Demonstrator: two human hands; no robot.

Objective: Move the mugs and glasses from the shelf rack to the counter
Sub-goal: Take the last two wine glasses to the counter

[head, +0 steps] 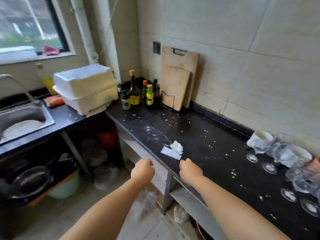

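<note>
1. A black counter (pixel 199 135) runs along a wall of large pale tiles (pixel 242 49); crumbs are scattered over it.
2. Two wooden cutting boards (pixel 178 80) lean on the wall at the counter's far end, with dark bottles (pixel 135 90) just beside them.
3. Left of the counter stands a metal sink (pixel 22 118), with white foam boxes (pixel 86 89) stacked between the two.
4. Above the sink, a window (pixel 29 23) lets in daylight.
5. Below the counter, the floor (pixel 155 229) is pale tile.

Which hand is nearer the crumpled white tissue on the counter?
Right. The right hand sits just below the crumpled white tissue, at the counter edge; the left hand hangs farther left, off the counter.
</note>
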